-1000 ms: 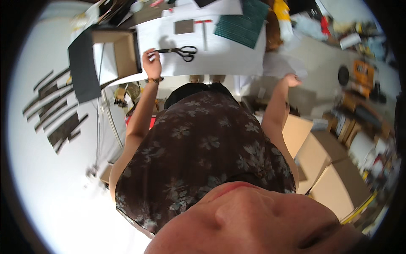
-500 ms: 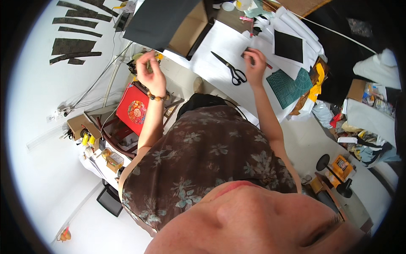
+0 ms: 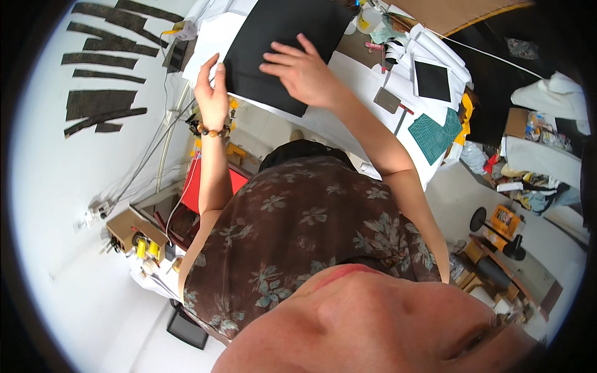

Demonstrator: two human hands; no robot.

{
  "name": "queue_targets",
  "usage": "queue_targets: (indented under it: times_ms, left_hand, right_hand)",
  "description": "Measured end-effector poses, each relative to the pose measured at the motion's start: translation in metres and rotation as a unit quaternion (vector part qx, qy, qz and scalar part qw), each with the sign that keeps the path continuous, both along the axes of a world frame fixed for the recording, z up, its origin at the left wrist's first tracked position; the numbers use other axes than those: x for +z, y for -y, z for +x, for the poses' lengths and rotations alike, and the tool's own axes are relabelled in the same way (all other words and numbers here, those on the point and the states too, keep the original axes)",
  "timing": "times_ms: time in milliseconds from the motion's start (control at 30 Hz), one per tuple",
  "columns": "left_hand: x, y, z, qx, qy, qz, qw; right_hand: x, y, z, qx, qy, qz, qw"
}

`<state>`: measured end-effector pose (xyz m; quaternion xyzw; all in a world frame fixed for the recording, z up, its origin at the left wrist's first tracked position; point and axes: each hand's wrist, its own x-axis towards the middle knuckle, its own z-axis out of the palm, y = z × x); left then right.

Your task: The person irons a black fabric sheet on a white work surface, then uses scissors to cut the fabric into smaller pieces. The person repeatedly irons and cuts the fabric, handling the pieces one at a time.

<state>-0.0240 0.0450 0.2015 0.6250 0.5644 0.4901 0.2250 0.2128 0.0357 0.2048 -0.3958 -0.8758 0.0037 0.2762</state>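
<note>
A large black sheet [image 3: 261,56] lies across the table, its near corner by the table's front edge. My right hand [image 3: 305,74] is over it, fingers spread and palm down; whether it presses on the sheet I cannot tell. At the sheet's left edge is my left hand [image 3: 212,93], a beaded bracelet on the wrist. Its thumb and fingers are apart, with the thumb close to that edge and nothing seen between them. A small grey-brown square piece [image 3: 387,99] rests on the white table covering, right of my right forearm. No scissors show.
A green cutting mat [image 3: 435,137] lies at the table's right end, near a smaller black square [image 3: 432,81] on white paper. White rolls [image 3: 444,50] and clutter fill the back right. A red chair [image 3: 208,186] stands left, below my left arm.
The black sheet has come down flat over the table, where a brown underside and scissors showed before. My right hand has moved left onto it; the small square piece now lies on the table.
</note>
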Motion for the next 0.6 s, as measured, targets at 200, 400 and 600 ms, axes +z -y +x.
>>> queue_targets:
  times_ms: [200,400,600]
  left_hand:
    - [-0.018,-0.025,-0.034,-0.051,0.181,-0.136,0.973]
    - [0.008,-0.007,-0.010,-0.016,0.005,0.044,0.999]
    - [-0.051,-0.004,-0.035,0.069,0.316,0.016,0.946]
  right_hand:
    - [0.001,-0.036,0.029,-0.156,0.062,0.056,0.984]
    - [-0.048,-0.085,0.141,-0.295,-0.174,0.048,0.938]
    - [-0.123,-0.105,0.161,-0.263,-0.305,-0.138,0.905]
